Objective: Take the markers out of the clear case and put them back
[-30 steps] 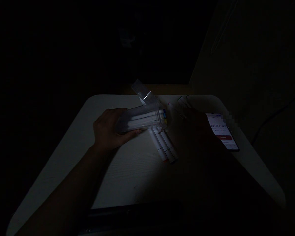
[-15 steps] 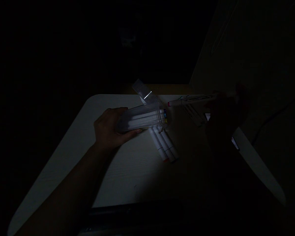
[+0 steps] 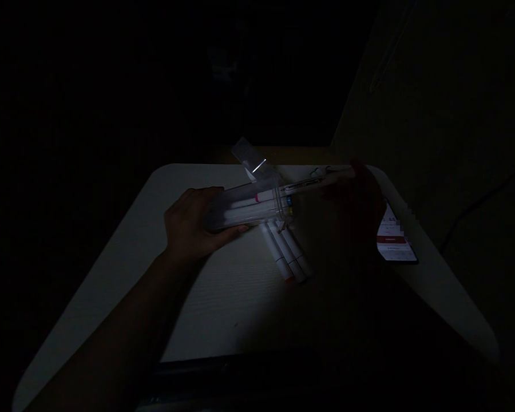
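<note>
My left hand (image 3: pixel 193 220) is wrapped round a clear plastic case (image 3: pixel 217 207), which lies on its side with its mouth to the right and its lid (image 3: pixel 249 155) flipped open. Several white markers (image 3: pixel 244 214) lie in the case, blue and yellow ends showing at the mouth. In deep shadow, my right hand (image 3: pixel 358 197) grips the far end of a white marker (image 3: pixel 302 184); its pink end is inside the case. Three more white markers (image 3: pixel 285 252), one with a red end, lie on the table just below the mouth.
The pale table (image 3: pixel 214 309) has rounded corners. A lit phone (image 3: pixel 397 240) lies at its right side, beside my right forearm. Near the back edge is another marker (image 3: pixel 320 170), partly hidden. A dark object (image 3: pixel 223 366) runs along the front edge.
My right hand has moved left, bringing the pink-ended marker from outside the case in through its mouth. More of the phone now shows. My left hand and the case have stayed put.
</note>
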Demonstrator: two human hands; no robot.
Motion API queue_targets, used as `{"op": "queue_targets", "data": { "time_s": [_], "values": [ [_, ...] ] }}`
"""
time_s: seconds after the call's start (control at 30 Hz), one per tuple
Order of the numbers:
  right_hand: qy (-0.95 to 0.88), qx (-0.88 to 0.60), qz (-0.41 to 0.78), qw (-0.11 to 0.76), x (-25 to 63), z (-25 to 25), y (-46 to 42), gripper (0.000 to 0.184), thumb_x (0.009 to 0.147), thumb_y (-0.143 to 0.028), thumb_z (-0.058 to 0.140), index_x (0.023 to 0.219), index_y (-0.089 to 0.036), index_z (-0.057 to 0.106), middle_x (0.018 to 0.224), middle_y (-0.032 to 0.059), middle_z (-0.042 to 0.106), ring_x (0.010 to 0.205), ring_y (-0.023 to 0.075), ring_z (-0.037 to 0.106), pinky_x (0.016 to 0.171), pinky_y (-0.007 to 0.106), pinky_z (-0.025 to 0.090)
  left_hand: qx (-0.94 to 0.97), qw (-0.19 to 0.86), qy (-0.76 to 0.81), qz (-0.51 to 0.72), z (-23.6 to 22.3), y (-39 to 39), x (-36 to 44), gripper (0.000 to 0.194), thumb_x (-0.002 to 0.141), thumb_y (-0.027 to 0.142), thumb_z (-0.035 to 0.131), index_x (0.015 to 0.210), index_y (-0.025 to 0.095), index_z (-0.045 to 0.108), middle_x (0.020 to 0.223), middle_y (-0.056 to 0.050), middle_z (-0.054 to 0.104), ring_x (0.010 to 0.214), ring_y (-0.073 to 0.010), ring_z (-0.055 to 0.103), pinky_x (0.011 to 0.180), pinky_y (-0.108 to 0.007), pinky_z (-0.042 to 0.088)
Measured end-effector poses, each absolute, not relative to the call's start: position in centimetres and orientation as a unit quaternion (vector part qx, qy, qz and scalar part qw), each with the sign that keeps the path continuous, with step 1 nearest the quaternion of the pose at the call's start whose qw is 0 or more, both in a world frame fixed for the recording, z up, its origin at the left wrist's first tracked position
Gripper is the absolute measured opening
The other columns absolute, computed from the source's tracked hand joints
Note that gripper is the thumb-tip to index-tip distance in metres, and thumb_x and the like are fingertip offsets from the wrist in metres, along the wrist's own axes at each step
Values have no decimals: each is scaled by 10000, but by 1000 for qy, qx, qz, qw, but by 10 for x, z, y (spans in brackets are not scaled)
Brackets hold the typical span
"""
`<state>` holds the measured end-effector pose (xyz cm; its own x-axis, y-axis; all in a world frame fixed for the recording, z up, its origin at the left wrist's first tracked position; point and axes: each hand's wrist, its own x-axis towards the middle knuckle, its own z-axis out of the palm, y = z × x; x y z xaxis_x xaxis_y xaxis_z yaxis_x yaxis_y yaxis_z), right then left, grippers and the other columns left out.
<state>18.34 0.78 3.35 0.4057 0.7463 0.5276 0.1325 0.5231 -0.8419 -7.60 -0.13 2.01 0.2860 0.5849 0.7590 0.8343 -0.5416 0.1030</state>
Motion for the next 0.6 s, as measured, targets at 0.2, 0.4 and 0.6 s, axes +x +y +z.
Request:
{"op": "queue_targets", "data": {
  "time_s": [0.2,0.4,0.6],
  "values": [
    [-530,-398,284,693,174,23,8,331,775,-282,543,1104,-249,563,954,11,638,712,99,636,611,234,536,-782,164,-449,-400,19,0,-76,689,567,588,692,1087,164,537,1000,-86,638,889,-239,601,766,-358,487],
    [-611,-393,325,606,164,19,-3,295,789,-168,465,1032,-229,621,1032,29,638,928,138,613,789,303,523,-786,166,-438,-404,18,2,-77,685,568,582,692,1076,149,545,987,-92,641,872,-235,605,762,-351,490],
    [-726,-387,191,536,164,18,-4,346,799,-128,406,1051,-212,628,1141,54,597,1093,147,527,967,352,425,-783,176,-436,-407,18,2,-77,689,559,568,705,1072,136,550,971,-104,644,864,-243,608,756,-353,490]
  ]
}}
